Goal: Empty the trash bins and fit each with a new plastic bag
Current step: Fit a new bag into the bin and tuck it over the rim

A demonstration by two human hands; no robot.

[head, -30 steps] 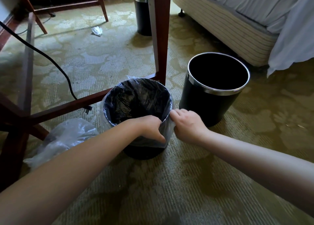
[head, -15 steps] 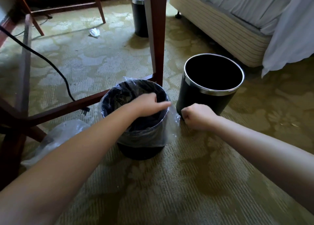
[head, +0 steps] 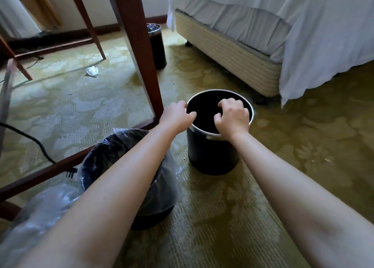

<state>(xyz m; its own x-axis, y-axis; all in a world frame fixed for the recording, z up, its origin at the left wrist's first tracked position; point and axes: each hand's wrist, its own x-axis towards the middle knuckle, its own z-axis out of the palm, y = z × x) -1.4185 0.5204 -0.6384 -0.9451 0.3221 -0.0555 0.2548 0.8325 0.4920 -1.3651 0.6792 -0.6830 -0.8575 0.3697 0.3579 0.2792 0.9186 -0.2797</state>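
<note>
Nearest, a loose clear bag [head: 38, 215] lay on the carpet [head: 222, 217] beside the lined bin [head: 113, 152], which stood under the left forearm by the desk frame [head: 46, 172]. Beyond it, the left hand [head: 175, 116] curled over the left rim of the unlined bin [head: 210, 156]. The right hand [head: 233, 117] hung curled above its opening, and I cannot tell whether it held anything. Farther off, a third bin [head: 158, 49] stood near the bed [head: 232, 53].

Nothing legible shows anywhere: no words, labels, brand marks or numbers (the unlined bin [head: 210, 156], the bagged bin [head: 113, 148] and the bed [head: 232, 57] are all plain-surfaced).
</note>
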